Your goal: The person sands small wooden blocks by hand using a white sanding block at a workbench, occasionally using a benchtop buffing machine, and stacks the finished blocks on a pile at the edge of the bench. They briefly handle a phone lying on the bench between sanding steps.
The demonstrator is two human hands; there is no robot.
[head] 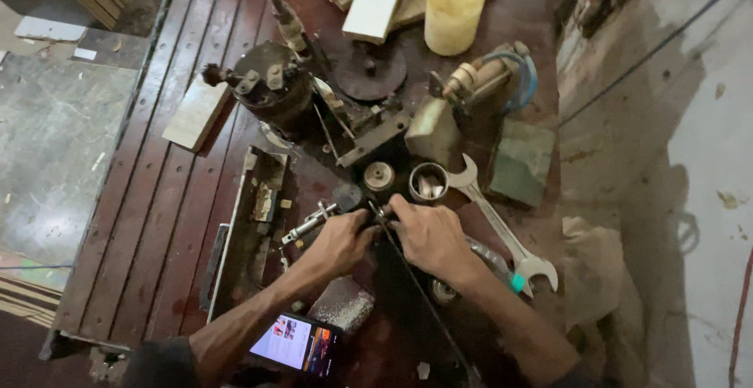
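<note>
My left hand and my right hand meet at the middle of a dark red metal workbench. Both pinch a small metal part at the top end of a long dark metal bar that runs down toward me. A short shiny metal rod lies just left of my left hand. A steel ring-shaped cup and a small round metal disc sit just beyond my fingers. What exactly the fingers grip is partly hidden.
A large open-ended spanner lies right of my right hand. Beyond are a dark motor-like machine, a yellowish plastic jar, wood blocks and a green block. A lit phone lies near me. Concrete floor lies right.
</note>
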